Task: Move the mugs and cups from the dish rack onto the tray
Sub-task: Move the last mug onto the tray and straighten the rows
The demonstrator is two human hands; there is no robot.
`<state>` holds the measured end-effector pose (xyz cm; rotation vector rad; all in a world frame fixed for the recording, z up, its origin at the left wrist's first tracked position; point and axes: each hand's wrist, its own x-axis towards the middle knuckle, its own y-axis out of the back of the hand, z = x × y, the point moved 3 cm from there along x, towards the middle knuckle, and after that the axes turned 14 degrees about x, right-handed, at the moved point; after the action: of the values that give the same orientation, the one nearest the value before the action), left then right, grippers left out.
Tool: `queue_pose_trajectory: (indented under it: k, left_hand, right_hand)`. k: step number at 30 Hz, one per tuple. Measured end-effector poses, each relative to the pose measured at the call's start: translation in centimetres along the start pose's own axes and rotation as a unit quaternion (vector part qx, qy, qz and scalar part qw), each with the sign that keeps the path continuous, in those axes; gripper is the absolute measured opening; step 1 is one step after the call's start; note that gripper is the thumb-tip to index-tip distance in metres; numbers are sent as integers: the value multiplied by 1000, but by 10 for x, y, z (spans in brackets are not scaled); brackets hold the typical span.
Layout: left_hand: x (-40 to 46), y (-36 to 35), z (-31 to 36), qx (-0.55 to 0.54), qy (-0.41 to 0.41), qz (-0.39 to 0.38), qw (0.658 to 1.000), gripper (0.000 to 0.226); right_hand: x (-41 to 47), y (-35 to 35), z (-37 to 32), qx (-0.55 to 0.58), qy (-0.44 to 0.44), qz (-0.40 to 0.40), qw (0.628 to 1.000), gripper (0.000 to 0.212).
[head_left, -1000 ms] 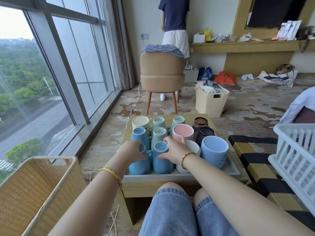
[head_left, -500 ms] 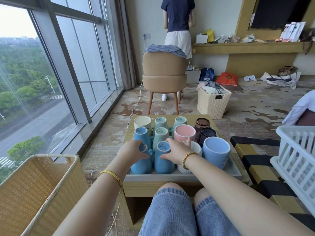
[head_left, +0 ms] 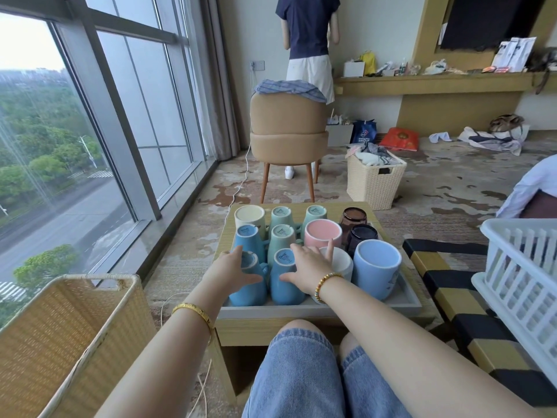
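A grey tray (head_left: 316,310) on a small wooden table holds several upturned mugs and cups in blue, green, pink, cream, white and dark glass. My left hand (head_left: 232,271) wraps round the front-left blue mug (head_left: 250,292), thumb across its near side. My right hand (head_left: 307,268) rests on the blue mug beside it (head_left: 284,286), thumb against its side. Its fingers are straight and spread, reaching over a white cup (head_left: 343,263) toward the pink mug (head_left: 322,233). A large light-blue mug (head_left: 376,270) stands at the front right. The white dish rack (head_left: 524,282) sits to the right.
A wicker basket (head_left: 69,336) stands at the lower left by the window. A black and yellow checked stool (head_left: 446,285) carries the rack. Beyond the table are a tan chair (head_left: 287,137), a cream laundry basket (head_left: 373,182) and a standing person (head_left: 309,40).
Both hands stay on the two front blue mugs. My right fingers have straightened and spread a little toward the pink mug.
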<state>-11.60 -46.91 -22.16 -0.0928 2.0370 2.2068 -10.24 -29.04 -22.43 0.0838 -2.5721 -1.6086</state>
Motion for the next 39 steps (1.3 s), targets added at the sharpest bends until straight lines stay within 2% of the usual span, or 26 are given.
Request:
queue_pose_trajectory:
  k: [3,6,9,12,14,19,23,26,30,33,39]
  left_hand:
    - [-3,2,2,-16,5,-4,1000,98]
    - [-6,9,5,-3,3,1,1000,91]
    - [-10,16,4,8,12,19,1000,73]
    - [-13,21,1,2,16,48,999,46]
    - [-15,21,0,-8,17,58,998,40]
    - [-12,21,-4,-35,16,88,995,54]
    - [-8,22,-3,0,-9,42,999,70]
    - [-8,21,-1,26,-13,32,999,58]
    - [-6,16,0,23,-19,12,999,56]
    - [-6,15,0,20,-16,26,999,51]
    - [-3,12,1,6,-9,41,999,50]
  right_hand:
    - [-4,1,-3,-16,3,-8,1000,80]
    - [-7,6,-2,-13,-9,9,1000,67]
    - [-9,10,-1,5,-27,16,999,47]
    - [-10,9,-6,11,-34,23,999,42]
    - [-10,8,-9,8,-30,32,999,40]
    - [-12,8,-7,23,-36,29,999,40]
    - [-12,4,-8,8,-25,27,999,39]
    - [-9,4,-7,10,-16,21,1000,40]
    - [-7,0,-6,-7,8,6,1000,49]
    - [-6,0,-5,29,4,6,1000,41]
    - [-4,0,-6,52,-9,-4,999,42]
